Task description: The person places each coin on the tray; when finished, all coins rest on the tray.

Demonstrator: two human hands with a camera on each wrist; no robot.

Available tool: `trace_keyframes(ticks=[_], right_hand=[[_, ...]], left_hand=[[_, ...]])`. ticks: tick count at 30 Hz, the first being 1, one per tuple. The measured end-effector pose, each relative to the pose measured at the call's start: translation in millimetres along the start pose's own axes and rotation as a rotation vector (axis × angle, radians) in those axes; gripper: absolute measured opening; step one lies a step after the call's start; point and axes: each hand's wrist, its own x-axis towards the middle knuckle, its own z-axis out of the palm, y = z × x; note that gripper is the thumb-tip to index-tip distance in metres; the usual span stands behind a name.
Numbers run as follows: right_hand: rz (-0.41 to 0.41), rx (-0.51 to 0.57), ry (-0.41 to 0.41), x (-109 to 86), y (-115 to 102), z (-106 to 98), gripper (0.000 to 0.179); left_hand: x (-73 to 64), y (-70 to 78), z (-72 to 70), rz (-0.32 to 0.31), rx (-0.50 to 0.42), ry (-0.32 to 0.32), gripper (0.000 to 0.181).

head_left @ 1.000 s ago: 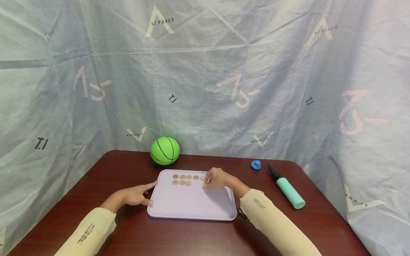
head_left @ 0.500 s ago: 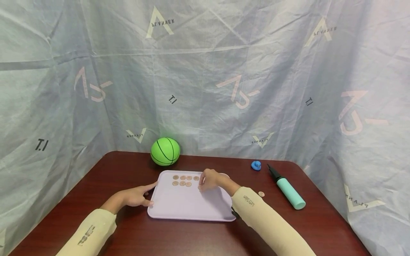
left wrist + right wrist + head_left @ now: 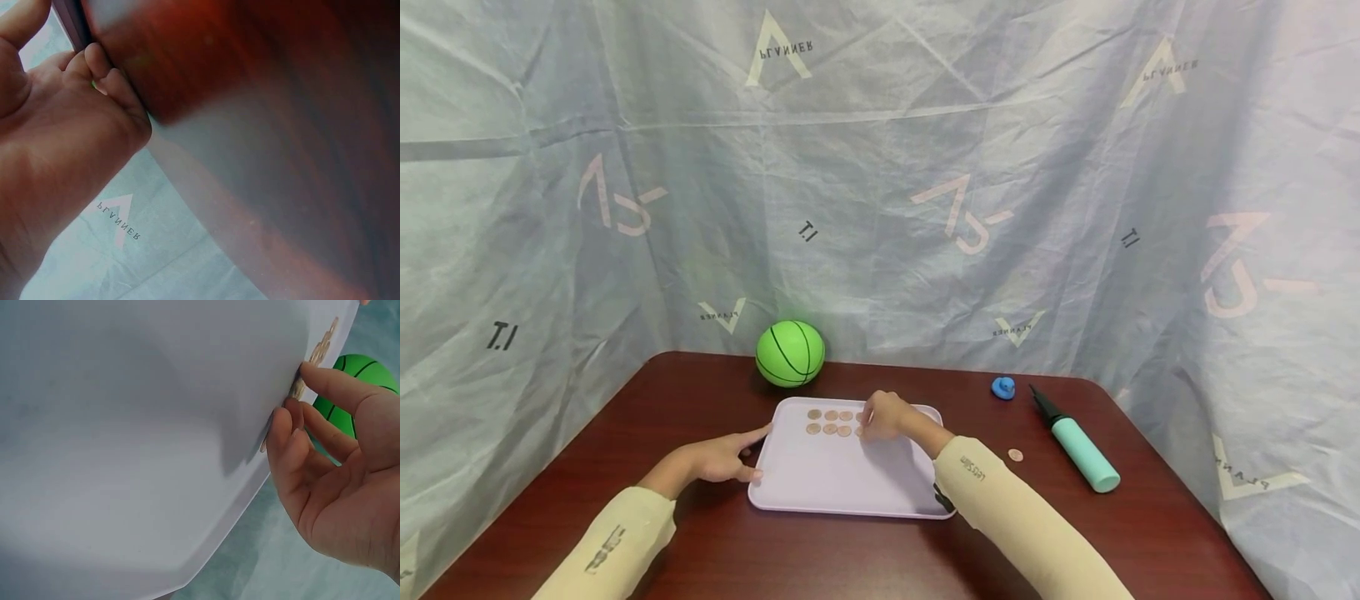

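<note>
Copper-coloured coins (image 3: 830,429) lie in two rows on the far left part of a pale lilac tray (image 3: 842,479). My right hand (image 3: 886,417) is over the tray at the right end of these rows. Its thumb and fingertips pinch a coin (image 3: 298,387) down at the tray's surface, and the hand partly hides the coins there. At the tray's left edge is my left hand (image 3: 718,459). Its thumb and forefinger are spread apart and touch the rim, while the other fingers bend loosely beneath, over the table.
Behind the tray sits a green ball (image 3: 790,354) with black lines. To the right, a single coin (image 3: 1015,455) lies on the dark red table (image 3: 820,554), near a blue rubber duck (image 3: 1003,388) and a turquoise hand pump (image 3: 1086,454). Grey printed cloth (image 3: 880,275) hangs around the table.
My right hand has shifted left across the tray to the end of the nearer row. The lone coin on the table has come into view beside the sleeve. My left hand stays put.
</note>
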Motion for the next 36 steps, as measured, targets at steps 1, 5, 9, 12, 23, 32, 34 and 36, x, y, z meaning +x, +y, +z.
trace_keyframes(ticks=[1, 5, 9, 12, 23, 32, 34, 36], right_hand=[[-0.002, 0.003, 0.005, 0.1, 0, 0, 0.016], [-0.005, -0.008, 0.018, 0.0, 1, -1, 0.022], [-0.048, 0.006, 0.038, -6.0, 5, -7, 0.022], [-0.087, 0.059, 0.055, -14.2, 12, -13, 0.023], [-0.163, 0.200, 0.062, -38.7, 50, -28, 0.025], [-0.181, 0.247, 0.067, -69.5, 84, -42, 0.028], [-0.165, 0.260, 0.062, -77.7, 92, -45, 0.026], [-0.154, 0.270, 0.051, -85.6, 100, -48, 0.024]], left_hand=[[0.1, 0.0, -0.1, -0.004, -0.007, 0.003, 0.092], [0.3, -1.1, 0.1, 0.001, -0.015, 0.000, 0.092], [2.2, -3.4, 0.9, 0.013, -0.029, -0.004, 0.093], [2.9, -4.2, 0.9, 0.015, -0.028, -0.006, 0.094], [1.8, -3.0, 0.5, -0.007, -0.029, -0.006, 0.093], [1.9, -2.9, 1.0, 0.005, -0.030, -0.009, 0.093], [1.4, -2.5, 0.7, 0.008, -0.025, -0.006, 0.093], [0.9, -2.5, 0.4, 0.002, -0.027, -0.002, 0.093]])
